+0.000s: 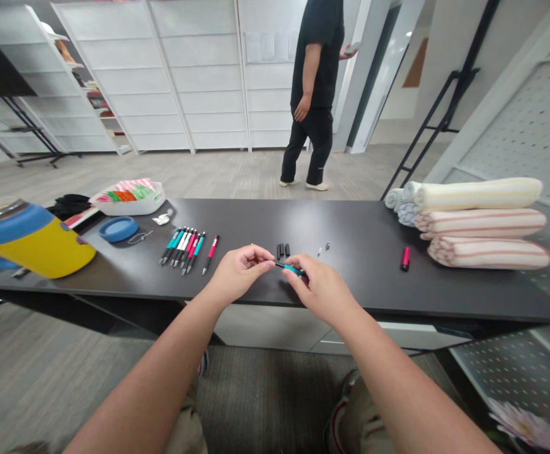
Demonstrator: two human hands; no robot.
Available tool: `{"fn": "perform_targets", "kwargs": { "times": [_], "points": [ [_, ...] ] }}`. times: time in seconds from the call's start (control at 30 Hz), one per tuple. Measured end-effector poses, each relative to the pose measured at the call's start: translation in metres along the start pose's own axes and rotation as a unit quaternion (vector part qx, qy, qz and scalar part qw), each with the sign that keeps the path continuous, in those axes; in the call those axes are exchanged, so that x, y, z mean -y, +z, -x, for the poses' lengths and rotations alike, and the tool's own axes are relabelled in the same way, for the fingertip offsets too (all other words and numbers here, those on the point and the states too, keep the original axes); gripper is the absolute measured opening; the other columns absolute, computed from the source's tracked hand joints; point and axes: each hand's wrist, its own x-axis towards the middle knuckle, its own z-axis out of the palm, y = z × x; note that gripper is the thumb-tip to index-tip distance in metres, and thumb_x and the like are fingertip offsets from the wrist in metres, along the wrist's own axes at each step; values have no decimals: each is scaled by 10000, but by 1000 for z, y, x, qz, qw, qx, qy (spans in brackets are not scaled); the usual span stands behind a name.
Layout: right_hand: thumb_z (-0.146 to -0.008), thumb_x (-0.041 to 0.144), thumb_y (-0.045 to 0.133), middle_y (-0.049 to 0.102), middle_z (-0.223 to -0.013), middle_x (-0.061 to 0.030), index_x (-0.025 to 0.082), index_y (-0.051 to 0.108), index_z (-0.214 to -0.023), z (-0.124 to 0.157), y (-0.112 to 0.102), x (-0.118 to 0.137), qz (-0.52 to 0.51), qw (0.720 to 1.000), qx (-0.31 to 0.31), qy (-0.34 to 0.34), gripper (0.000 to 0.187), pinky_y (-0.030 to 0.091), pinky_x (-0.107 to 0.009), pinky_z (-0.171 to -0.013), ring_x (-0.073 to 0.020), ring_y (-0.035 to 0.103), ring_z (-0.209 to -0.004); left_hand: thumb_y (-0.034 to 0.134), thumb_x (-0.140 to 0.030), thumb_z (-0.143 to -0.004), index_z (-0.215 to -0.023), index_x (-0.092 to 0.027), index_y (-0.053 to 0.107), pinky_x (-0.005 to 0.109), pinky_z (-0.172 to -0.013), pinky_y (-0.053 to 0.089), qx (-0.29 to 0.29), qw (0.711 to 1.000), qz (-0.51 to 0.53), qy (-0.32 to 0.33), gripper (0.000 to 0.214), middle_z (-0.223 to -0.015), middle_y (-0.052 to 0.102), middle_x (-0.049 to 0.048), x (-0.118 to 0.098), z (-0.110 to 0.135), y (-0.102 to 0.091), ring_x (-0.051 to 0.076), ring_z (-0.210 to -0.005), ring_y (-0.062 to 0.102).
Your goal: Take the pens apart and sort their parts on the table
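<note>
My left grip [244, 268] is closed in a pinch at the dark end of a teal pen [293, 270], and my right grip [319, 282] is closed around its barrel. The pen is just above the near edge of the table [364, 252]; I cannot tell whether its parts are joined.

I judge the work to be partway along. To the left, a row of pens [183, 248] looks whole, with a red pen [211, 255] set slightly apart. Still loose are three short black pieces [282, 250] just beyond my fingers and tiny bits [327, 246] right of them.

The pens are slim, glossy cylinders with dark ends; the black pieces are stubby tubes. Farther right stands a smooth pink-and-black cylinder [406, 258], near soft, striped rolled cloths [489, 224] on the matte tabletop.
</note>
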Motion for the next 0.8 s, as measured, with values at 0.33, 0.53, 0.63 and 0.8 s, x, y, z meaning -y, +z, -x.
{"fn": "perform_targets", "kwargs": {
  "times": [0.33, 0.53, 0.63, 0.8],
  "points": [
    [-1041, 367, 566, 734, -1024, -29, 244, 634, -1098, 0, 0, 1, 8, 1000, 3, 3, 151, 433, -300, -751, -197, 674, -872, 783, -414, -871, -1003, -195, 766, 297, -805, 543, 2, 1000, 1, 3, 256, -966, 779, 51, 0, 0, 0, 184, -869, 716],
    [-1089, 354, 451, 729, -972, -38, 244, 654, -1019, -1, 0, 0, 21, 1000, 11, -20, 242, 433, -301, -750, -202, 676, -884, 781, -420, -871, -997, -193, 765, 302, -811, 546, 6, 1000, 1, 6, 260, -962, 778, 54, 1, 0, 1, 190, -879, 717],
    [-1039, 388, 559, 741, -984, -31, 245, 638, -1103, 0, 0, 0, 8, 1000, 4, 11, 175, 440, -299, -738, -204, 689, -873, 774, -420, -878, -1003, -198, 765, 301, -808, 546, 4, 1000, -10, 8, 255, -965, 779, 54, 1, 0, 0, 188, -873, 716],
    [-1087, 368, 449, 741, -941, -32, 240, 651, -998, -1, 0, 1, 23, 999, 21, -6, 255, 424, -304, -730, -206, 689, -866, 768, -418, -882, -999, -201, 767, 303, -820, 546, 8, 1000, -20, 16, 247, -966, 776, 56, 1, 1, 0, 191, -886, 716]
  ]
}}
